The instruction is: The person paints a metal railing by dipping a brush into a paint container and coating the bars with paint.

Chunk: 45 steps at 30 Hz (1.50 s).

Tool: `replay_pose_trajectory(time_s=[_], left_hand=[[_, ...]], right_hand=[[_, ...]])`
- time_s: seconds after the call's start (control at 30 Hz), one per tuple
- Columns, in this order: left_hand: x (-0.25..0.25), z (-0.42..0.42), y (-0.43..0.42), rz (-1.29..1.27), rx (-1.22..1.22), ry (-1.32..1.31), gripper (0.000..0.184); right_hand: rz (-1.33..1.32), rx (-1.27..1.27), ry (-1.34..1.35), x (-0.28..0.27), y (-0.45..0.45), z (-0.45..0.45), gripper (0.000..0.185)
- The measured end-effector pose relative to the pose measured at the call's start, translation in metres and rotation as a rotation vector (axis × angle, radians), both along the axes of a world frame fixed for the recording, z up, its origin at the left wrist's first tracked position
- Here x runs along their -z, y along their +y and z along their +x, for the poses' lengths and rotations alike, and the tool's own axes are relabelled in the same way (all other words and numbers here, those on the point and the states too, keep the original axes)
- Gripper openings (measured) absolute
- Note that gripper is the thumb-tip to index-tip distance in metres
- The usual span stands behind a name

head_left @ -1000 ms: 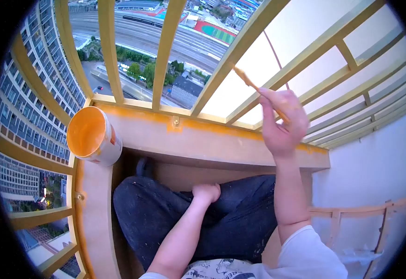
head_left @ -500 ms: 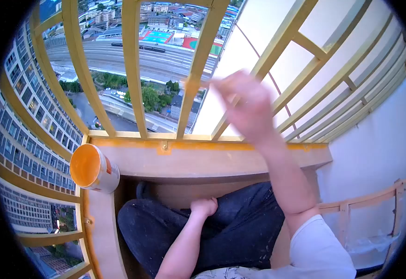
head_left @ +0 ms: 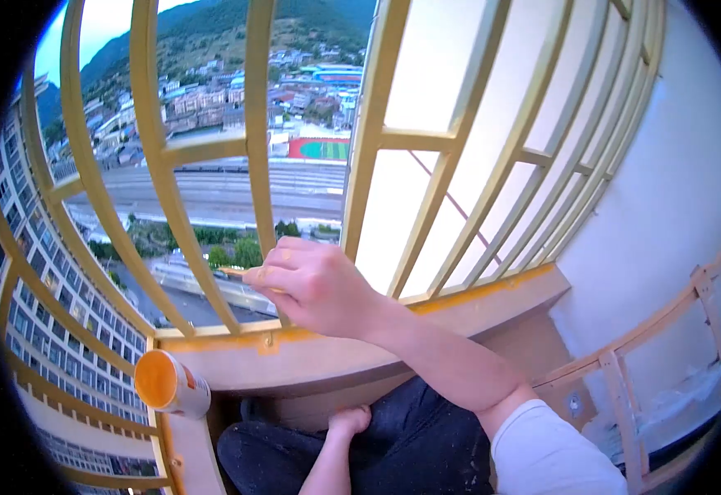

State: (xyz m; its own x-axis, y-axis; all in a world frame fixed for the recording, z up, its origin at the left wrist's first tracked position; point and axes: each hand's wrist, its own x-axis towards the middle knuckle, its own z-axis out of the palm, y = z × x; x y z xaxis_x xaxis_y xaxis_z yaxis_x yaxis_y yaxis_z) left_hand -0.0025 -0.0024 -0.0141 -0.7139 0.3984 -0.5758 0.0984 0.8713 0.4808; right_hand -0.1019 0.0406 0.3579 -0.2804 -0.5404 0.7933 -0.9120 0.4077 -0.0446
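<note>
My right hand (head_left: 315,285) is closed in a pinch on a paintbrush (head_left: 230,271), of which a thin orange-tinged end shows on the left. It is in front of a gold-painted railing bar (head_left: 259,165); I cannot tell whether the brush touches the metal. Orange smears mark the fingers. My left hand (head_left: 350,421) rests curled on my dark trousers (head_left: 418,445), and whatever its fingers might hold is hidden. To the left a white paint bucket (head_left: 194,391), coated orange inside, stands tilted in view on the ledge corner.
The ledge (head_left: 311,363) runs below the railing, with orange paint along its far edge and around a small bracket (head_left: 268,339). A white wall (head_left: 641,198) rises on the right, above a wooden frame (head_left: 616,396). Buildings and rail tracks lie far below, beyond the bars.
My right hand has moved left and lower along the railing with the brush. The view has tilted up, showing hills. My left hand stays on my lap.
</note>
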Motion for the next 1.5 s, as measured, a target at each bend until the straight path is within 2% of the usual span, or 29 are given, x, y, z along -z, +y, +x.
replay_pose_trajectory(time_s=[0.03, 0.07, 0.13, 0.17, 0.27, 0.33, 0.4, 0.47, 0.53, 0.6, 0.67, 0.7, 0.77, 0.87, 1.0, 1.07, 1.13, 1.2, 1.27, 1.33, 1.37, 1.4, 1.47, 1.5], left_hand=[[-0.005, -0.001, 0.0, -0.016, -0.001, -0.059, 0.057], [-0.007, 0.002, -0.002, -0.03, -0.015, -0.127, 0.056], [0.008, 0.004, -0.003, 0.034, -0.011, -0.031, 0.056], [0.02, 0.001, -0.003, 0.034, -0.001, -0.039, 0.057], [0.028, 0.003, -0.004, 0.028, 0.011, -0.055, 0.057], [0.022, 0.001, -0.003, 0.031, 0.018, -0.059, 0.058], [0.006, 0.005, -0.005, -0.001, -0.002, -0.038, 0.059], [0.021, -0.001, -0.004, -0.027, 0.036, -0.055, 0.059], [0.02, -0.003, -0.003, -0.067, 0.071, -0.079, 0.06], [0.01, -0.001, -0.004, -0.048, 0.073, -0.086, 0.061], [0.003, 0.004, -0.005, -0.032, 0.064, -0.041, 0.062], [0.002, 0.008, -0.008, -0.018, 0.053, -0.006, 0.062], [-0.006, 0.006, -0.006, -0.054, 0.051, -0.049, 0.062], [-0.001, 0.006, -0.007, -0.095, 0.05, -0.115, 0.064], [0.005, 0.003, -0.007, -0.071, 0.041, -0.104, 0.062], [0.004, 0.006, -0.009, -0.042, 0.014, -0.065, 0.059], [-0.002, 0.008, -0.008, 0.001, -0.018, -0.021, 0.056], [0.001, 0.012, -0.011, 0.015, -0.03, -0.018, 0.054], [0.009, 0.004, -0.01, 0.008, 0.011, -0.036, 0.053], [0.018, -0.002, -0.008, 0.021, 0.042, -0.041, 0.052], [0.025, -0.007, -0.007, 0.038, 0.064, -0.038, 0.051], [0.035, -0.009, -0.005, 0.064, 0.106, -0.028, 0.051], [0.083, -0.015, 0.009, 0.148, 0.283, 0.055, 0.05], [0.043, -0.002, 0.007, 0.151, 0.183, 0.026, 0.05]], right_hand=[[0.043, 0.21, 0.113, 0.0, 0.004, -0.01, 0.018], [-0.14, 0.23, 0.223, -0.006, 0.019, -0.022, 0.014], [-0.493, 0.294, 0.244, -0.029, 0.039, -0.014, 0.017], [-0.483, 0.25, 0.158, -0.032, 0.036, 0.001, 0.019], [0.001, 0.019, -0.026, -0.006, 0.01, -0.002, 0.015], [0.02, 0.173, 0.09, -0.015, 0.02, -0.009, 0.014], [-0.502, 0.252, 0.228, -0.045, 0.038, -0.013, 0.014], [-0.562, 0.261, 0.236, -0.051, 0.033, 0.006, 0.012], [-0.244, 0.095, 0.09, -0.039, 0.02, 0.013, 0.01], [-0.333, 0.075, 0.102, -0.02, 0.022, 0.026, 0.011], [-0.5, 0.105, -0.127, 0.001, 0.033, 0.047, 0.013], [-0.507, 0.098, -0.13, 0.017, 0.039, 0.053, 0.013], [-0.604, 0.119, -0.335, 0.052, 0.054, 0.062, 0.016], [-0.553, 0.21, -0.427, 0.067, 0.072, 0.086, 0.016], [-0.484, 0.258, -0.374, 0.021, 0.109, 0.099, 0.014], [-0.461, 0.302, -0.175, -0.011, 0.121, 0.095, 0.016], [-0.492, 0.435, 0.035, -0.057, 0.143, 0.083, 0.012], [-0.678, 0.454, 0.031, -0.108, 0.156, 0.066, 0.011], [-0.478, 0.589, 0.037, -0.152, 0.16, 0.053, 0.012], [-0.205, 0.817, 0.304, -0.179, 0.167, 0.044, 0.014], [-0.293, 0.775, 0.408, -0.185, 0.16, 0.05, 0.012], [-0.362, 0.701, 0.372, -0.19, 0.147, 0.052, 0.012], [-0.458, 0.41, 0.023, -0.182, 0.092, 0.062, 0.013], [-0.475, 0.193, -0.194, -0.166, 0.054, 0.063, 0.012]])
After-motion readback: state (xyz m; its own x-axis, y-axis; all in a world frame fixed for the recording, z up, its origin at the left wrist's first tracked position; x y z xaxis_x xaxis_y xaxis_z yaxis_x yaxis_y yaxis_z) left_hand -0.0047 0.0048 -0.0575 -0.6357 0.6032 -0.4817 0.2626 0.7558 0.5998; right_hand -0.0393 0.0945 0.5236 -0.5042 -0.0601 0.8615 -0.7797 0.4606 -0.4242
